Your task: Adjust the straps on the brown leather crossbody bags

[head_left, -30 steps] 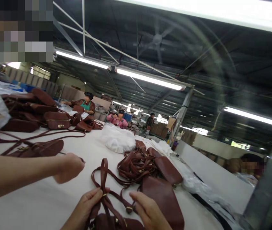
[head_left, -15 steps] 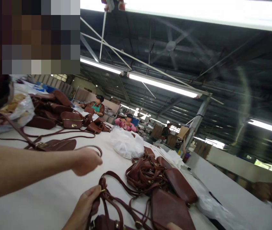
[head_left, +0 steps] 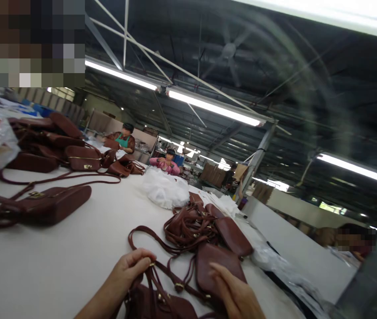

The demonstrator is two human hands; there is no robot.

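1. The left hand point(head_left: 131, 266) pinches the strap point(head_left: 157, 274) by its brass ring, fingers closed on it; the right hand point(head_left: 236, 294) lies flat and open on a flap, gripping nothing.
2. Under both hands the white table point(head_left: 75, 248) spreads wide.
3. Just beyond the grip, a heap of brown bags point(head_left: 204, 230) tangles.
4. Below the pinch lies the bag point(head_left: 155, 305) in hand.
5. The step looks like straightening the strap; next calls for feeding it free of the loops.
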